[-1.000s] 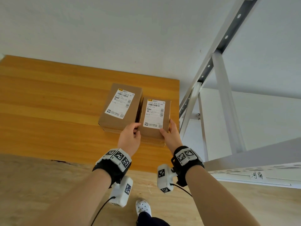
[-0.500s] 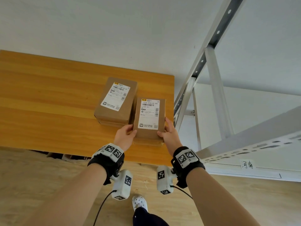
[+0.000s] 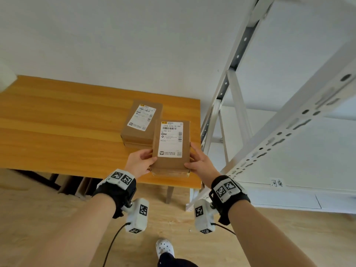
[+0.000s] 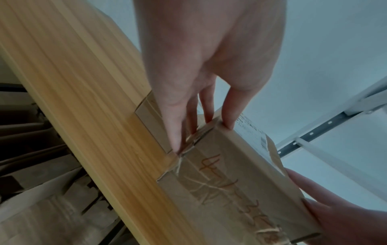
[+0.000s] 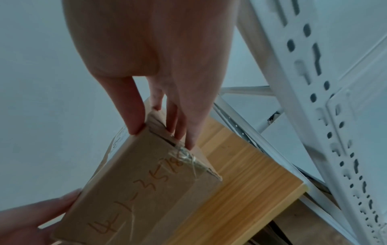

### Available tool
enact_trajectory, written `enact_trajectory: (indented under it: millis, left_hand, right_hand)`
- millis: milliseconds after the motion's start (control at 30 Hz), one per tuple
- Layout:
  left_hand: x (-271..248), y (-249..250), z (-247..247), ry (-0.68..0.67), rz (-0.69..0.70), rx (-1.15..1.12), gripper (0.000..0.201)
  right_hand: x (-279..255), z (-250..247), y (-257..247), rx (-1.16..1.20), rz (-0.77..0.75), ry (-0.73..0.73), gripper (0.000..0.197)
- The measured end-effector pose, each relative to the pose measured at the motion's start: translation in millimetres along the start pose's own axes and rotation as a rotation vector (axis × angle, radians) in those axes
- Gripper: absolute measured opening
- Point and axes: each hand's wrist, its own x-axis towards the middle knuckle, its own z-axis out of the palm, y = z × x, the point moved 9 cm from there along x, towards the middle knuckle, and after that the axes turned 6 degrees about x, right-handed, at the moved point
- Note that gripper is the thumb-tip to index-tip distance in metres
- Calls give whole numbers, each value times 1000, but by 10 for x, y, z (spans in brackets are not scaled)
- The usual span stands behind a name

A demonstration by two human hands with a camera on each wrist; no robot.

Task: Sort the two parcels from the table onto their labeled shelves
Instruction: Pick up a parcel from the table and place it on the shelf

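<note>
Two brown cardboard parcels with white shipping labels are at the right end of the wooden table (image 3: 57, 132). The near parcel (image 3: 171, 147) is lifted off the table and tilted, held between both hands. My left hand (image 3: 141, 160) grips its left near corner, thumb on top and fingers on the side (image 4: 178, 132). My right hand (image 3: 200, 162) grips its right near corner (image 5: 167, 129). Handwriting shows on the parcel's taped near face (image 4: 230, 182) (image 5: 146, 190). The far parcel (image 3: 142, 124) lies flat on the table just behind and left of the held one.
A white metal shelving rack (image 3: 289, 122) stands right of the table, its slotted upright (image 5: 335, 116) close to my right hand. A handwritten shelf label (image 3: 277, 183) sits on a low shelf edge. Cardboard is stacked under the table (image 4: 41, 182).
The near parcel has risen off the table toward me in both hands and now overlaps the far parcel's corner. The far parcel stays put.
</note>
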Motion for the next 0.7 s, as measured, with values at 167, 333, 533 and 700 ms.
enact_trajectory:
  millis: [167,333,533,700]
  left_hand:
    - [-460,143,-189,16,103,-23,55]
    - [-966,298,-335,20,225,6,61]
    - [-1622,363,-508,11,316,11,62]
    - [-2072,449,-567,-11,383,17,65]
  right_hand:
    - [-403,163,-228,-60,-76,-11,83]
    - [-812,321,-396,-98,-157,-11,85]
    - [-1412,534,-537,-108,-244,-4,84]
    - [-1860,587,-665,-110,-305,7,91]
